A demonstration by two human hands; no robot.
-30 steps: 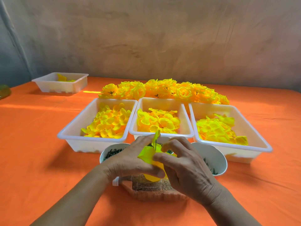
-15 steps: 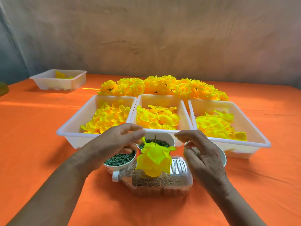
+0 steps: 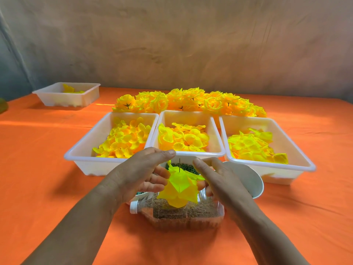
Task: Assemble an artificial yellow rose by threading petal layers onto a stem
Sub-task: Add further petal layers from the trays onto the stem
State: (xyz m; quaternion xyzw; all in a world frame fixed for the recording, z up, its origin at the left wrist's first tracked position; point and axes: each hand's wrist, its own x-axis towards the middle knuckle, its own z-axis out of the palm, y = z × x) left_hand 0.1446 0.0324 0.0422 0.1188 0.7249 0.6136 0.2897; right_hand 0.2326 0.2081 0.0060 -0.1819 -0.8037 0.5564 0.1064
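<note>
Moved: your left hand [image 3: 140, 174] and right hand [image 3: 221, 182] are closing in from either side on the yellow fabric petal layers [image 3: 179, 186], which were standing free a moment ago.
Left fingers: curving loosely, touching the petals' left side, not clenching.
Right fingers: forefinger is pointing straight; the others are hiding behind the petals, so I cannot tell their grip.
Rose: sitting on the thin dark wire stem [image 3: 179, 164], which is standing in the clear sand-filled plastic bottle [image 3: 191, 215] towards the tabletop's near edge.
Meaning: you are probably cupping the layers into shape before adding another.
</note>
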